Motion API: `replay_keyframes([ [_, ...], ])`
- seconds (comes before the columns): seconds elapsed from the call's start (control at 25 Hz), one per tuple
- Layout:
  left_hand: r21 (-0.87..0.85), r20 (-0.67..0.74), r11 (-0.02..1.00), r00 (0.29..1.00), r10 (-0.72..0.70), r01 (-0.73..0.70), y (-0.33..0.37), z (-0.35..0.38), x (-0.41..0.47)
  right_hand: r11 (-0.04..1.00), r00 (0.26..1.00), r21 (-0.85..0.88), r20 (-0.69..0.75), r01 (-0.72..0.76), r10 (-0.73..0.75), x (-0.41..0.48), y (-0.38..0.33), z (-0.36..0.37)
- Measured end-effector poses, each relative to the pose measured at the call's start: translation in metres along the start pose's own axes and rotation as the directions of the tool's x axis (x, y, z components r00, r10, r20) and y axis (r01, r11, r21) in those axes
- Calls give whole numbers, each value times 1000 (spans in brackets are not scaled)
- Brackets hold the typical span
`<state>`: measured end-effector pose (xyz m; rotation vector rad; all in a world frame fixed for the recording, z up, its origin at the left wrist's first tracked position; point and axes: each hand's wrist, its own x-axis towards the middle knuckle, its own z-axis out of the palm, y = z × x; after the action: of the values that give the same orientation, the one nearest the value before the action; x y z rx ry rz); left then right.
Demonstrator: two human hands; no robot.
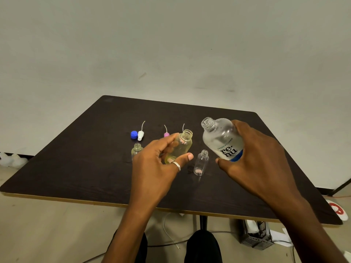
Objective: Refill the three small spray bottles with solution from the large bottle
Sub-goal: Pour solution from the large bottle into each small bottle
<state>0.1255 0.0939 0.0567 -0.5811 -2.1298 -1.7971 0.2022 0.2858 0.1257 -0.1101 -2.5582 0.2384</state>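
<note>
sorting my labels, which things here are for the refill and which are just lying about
Job: large bottle in right hand; yellowish small bottle in left hand; clear small bottle; half-hidden small bottle; white spray top; pink spray top; blue cap.
Lying about: grey crate, red-and-white disc, both on the floor.

The large bottle (222,139), clear, uncapped and labelled "renu", is held tilted, nearer the right edge of the surface (85,158). The yellowish small bottle (180,148) is held tilted mid-surface. A clear small bottle (201,163) stands upright between them, and a third small bottle (137,148) stands further left.
</note>
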Motion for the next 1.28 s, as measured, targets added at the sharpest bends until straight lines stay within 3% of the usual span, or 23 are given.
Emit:
replay_keyframes([
  [0.56, -34, 9, 999, 1000, 1, 0, -6, 6, -3, 977, 999, -212, -2, 37, -38, -3, -5, -3],
  [1.28, 3, 0, 1000, 1000, 6, -6, -15, 8, -5, 959, 995, -274, -46, 71, -87, -4, -7, 0],
])
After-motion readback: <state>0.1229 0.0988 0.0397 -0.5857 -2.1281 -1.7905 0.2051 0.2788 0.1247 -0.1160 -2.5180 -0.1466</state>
